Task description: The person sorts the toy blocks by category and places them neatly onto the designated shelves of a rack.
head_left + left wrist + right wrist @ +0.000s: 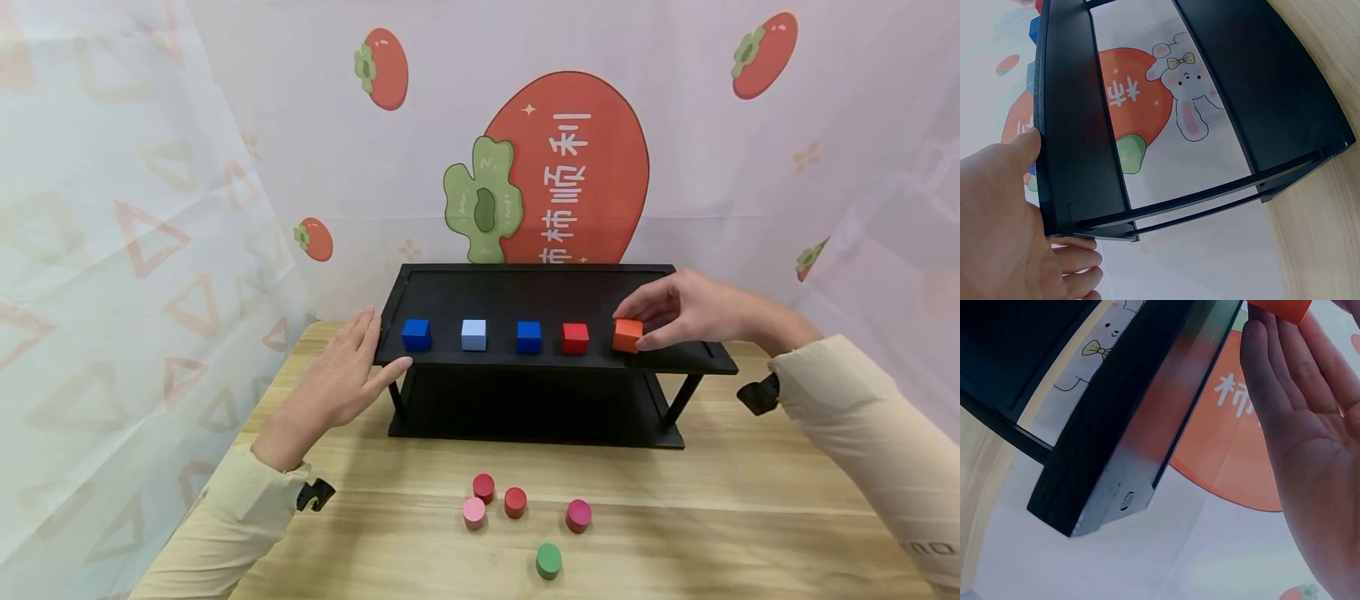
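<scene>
A black two-tier rack (525,292) bears a row of cubes along its top. From the left they are a blue cube (416,335), a light blue cube (474,335), another blue cube (528,337), a red cube (575,338) and an orange cube (627,336). My right hand (686,310) pinches the orange cube between thumb and fingers at the right end of the row. In the right wrist view only part of this cube (1285,307) shows. My left hand (337,371) rests against the rack's left end, fingers straight along its side, thumb at its front corner.
On the wooden table (337,533) before the rack lie several round pieces: a pink one (474,513), red ones (515,502), a magenta one (578,515) and a green one (549,561). A printed cloth (712,183) hangs behind the rack and at both sides.
</scene>
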A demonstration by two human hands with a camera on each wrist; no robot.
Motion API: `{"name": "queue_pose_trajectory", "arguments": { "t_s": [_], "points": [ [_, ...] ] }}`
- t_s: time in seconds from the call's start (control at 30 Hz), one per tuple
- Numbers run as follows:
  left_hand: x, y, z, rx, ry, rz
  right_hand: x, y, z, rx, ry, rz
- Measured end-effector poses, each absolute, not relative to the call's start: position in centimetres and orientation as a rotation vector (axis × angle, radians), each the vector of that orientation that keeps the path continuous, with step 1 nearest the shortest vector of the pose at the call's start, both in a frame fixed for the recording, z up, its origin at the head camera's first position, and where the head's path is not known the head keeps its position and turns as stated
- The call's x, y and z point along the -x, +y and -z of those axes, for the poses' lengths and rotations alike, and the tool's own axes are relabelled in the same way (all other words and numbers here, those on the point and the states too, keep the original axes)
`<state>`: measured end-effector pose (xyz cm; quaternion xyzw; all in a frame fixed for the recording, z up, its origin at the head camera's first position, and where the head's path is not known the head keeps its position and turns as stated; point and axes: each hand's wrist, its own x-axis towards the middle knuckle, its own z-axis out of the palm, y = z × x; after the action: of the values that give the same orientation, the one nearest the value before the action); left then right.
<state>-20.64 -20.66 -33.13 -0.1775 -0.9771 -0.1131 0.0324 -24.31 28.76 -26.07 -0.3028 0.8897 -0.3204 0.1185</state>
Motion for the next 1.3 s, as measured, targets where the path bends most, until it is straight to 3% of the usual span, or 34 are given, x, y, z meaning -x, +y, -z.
{"name": "queue_pose_trajectory", "arguments": {
  "t_s": [0.9, 1.3],
  "points": [
    [20.6, -20.7, 33.5, 0.540, -3.022, 0.359, 25.2, 28.3, 27.3, 0.868, 2.547, 0.918],
    [21.1, -20.8, 33.4, 0.543, -3.023, 0.362, 22.4, 27.3, 23.6, 0.980, 2.642, 0.863]
  ]
}}
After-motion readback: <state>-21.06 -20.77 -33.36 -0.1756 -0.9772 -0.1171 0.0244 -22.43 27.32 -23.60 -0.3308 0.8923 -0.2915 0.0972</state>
